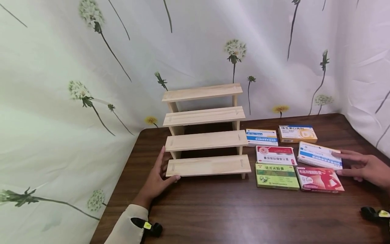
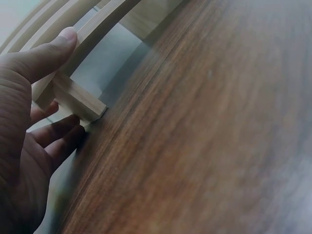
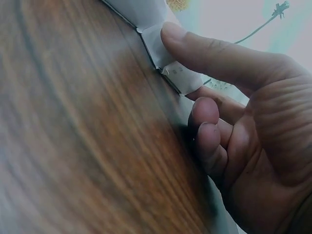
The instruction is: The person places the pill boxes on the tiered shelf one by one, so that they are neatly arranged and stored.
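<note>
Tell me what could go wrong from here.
The right hand, at the right blue-white box, might nudge the pink box close beside it. The left hand, at the left end of the shelf, might push that into the left blue-white box near its other end.

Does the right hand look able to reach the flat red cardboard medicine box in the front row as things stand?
Probably yes: the right hand is right by the far right corner of the red box, whose top and front edge look largely uncovered.
</note>
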Tool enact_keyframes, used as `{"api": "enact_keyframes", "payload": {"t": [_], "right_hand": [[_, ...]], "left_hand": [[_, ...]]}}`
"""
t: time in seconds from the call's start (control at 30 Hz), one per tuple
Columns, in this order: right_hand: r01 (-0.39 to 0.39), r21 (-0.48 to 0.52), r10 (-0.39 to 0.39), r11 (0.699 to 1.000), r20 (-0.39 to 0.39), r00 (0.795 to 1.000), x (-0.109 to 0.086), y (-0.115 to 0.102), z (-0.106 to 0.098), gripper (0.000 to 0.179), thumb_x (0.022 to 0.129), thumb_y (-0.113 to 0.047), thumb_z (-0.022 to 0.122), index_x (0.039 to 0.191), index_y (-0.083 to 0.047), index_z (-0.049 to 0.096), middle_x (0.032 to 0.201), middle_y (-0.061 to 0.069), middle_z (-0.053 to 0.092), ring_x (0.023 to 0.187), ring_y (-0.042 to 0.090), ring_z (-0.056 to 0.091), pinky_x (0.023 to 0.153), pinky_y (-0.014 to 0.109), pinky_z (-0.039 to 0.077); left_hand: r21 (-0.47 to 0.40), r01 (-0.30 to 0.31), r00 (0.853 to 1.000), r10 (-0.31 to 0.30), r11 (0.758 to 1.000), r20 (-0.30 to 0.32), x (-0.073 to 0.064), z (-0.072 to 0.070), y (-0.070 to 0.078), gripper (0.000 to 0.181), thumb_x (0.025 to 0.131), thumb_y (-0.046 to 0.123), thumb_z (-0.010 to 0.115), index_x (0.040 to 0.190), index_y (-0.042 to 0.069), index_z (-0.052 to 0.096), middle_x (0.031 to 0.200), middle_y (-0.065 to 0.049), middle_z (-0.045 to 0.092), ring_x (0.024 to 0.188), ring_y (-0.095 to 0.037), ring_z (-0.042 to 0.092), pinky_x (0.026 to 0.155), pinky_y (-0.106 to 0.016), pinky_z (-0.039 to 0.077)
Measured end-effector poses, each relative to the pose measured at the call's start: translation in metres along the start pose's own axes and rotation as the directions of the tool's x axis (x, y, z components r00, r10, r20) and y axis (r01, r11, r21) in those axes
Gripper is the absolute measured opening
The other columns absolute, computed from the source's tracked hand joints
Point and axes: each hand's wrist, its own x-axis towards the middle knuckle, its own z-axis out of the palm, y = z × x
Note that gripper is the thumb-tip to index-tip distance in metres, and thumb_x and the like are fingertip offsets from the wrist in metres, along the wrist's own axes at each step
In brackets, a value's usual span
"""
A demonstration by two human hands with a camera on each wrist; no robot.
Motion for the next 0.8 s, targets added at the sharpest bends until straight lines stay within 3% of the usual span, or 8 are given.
{"api": "enact_keyframes", "payload": {"t": [0.37,0.5,0.6,0.67,0.8], "right_hand": [[0.026,0.024,-0.025,0.999,-0.019,0.999,-0.0024,-0.0002,0.001,0.071,0.095,-0.03,0.087,0.157,-0.043,0.053,0.16,0.049,0.033,0.062,0.014,0.053,0.058,0.029,0.047],[0.043,0.066,-0.041,0.997,-0.036,0.999,-0.0032,0.0006,0.0038,0.065,0.096,-0.027,0.086,0.152,-0.046,0.06,0.16,0.05,0.031,0.061,0.012,0.053,0.057,0.03,0.047],[0.039,0.09,-0.036,0.995,-0.03,0.999,-0.0032,0.0008,0.005,0.065,0.097,-0.027,0.085,0.154,-0.045,0.059,0.162,0.05,0.029,0.062,0.012,0.052,0.057,0.03,0.047],[0.033,0.095,-0.03,0.995,-0.027,0.999,-0.003,0.001,0.005,0.066,0.098,-0.028,0.084,0.156,-0.044,0.056,0.163,0.049,0.028,0.062,0.012,0.052,0.057,0.03,0.047],[0.033,0.095,-0.03,0.995,-0.031,0.999,-0.0035,0.0027,0.0037,0.067,0.099,-0.028,0.084,0.156,-0.048,0.054,0.164,0.049,0.025,0.061,0.012,0.051,0.057,0.03,0.046]], "left_hand": [[0.023,0.013,1.0,-0.013,1.0,0.002,0.0,0.0003,0.0009,0.126,0.094,0.011,0.089,0.176,0.041,-0.002,0.169,-0.026,0.043,0.147,-0.046,0.056,0.104,-0.019,0.052],[0.03,0.017,1.0,-0.017,0.999,0.005,0.0,0.0,0.0012,0.126,0.094,0.011,0.088,0.176,0.041,-0.003,0.17,-0.026,0.042,0.148,-0.046,0.055,0.108,-0.035,0.056],[0.029,0.016,1.0,-0.016,0.999,0.007,-0.0003,-0.0001,0.0012,0.126,0.094,0.011,0.088,0.176,0.041,-0.003,0.169,-0.026,0.043,0.148,-0.047,0.055,0.109,-0.051,0.054],[0.029,0.016,1.0,-0.016,0.999,0.007,-0.0003,-0.0001,0.0013,0.126,0.094,0.011,0.088,0.176,0.042,-0.003,0.168,-0.026,0.044,0.147,-0.048,0.056,0.109,-0.055,0.053],[0.032,0.016,1.0,-0.016,0.999,0.007,0.0006,0.0006,0.0007,0.126,0.094,0.012,0.088,0.176,0.042,-0.003,0.167,-0.025,0.045,0.147,-0.046,0.057,0.109,-0.042,0.056]]}}
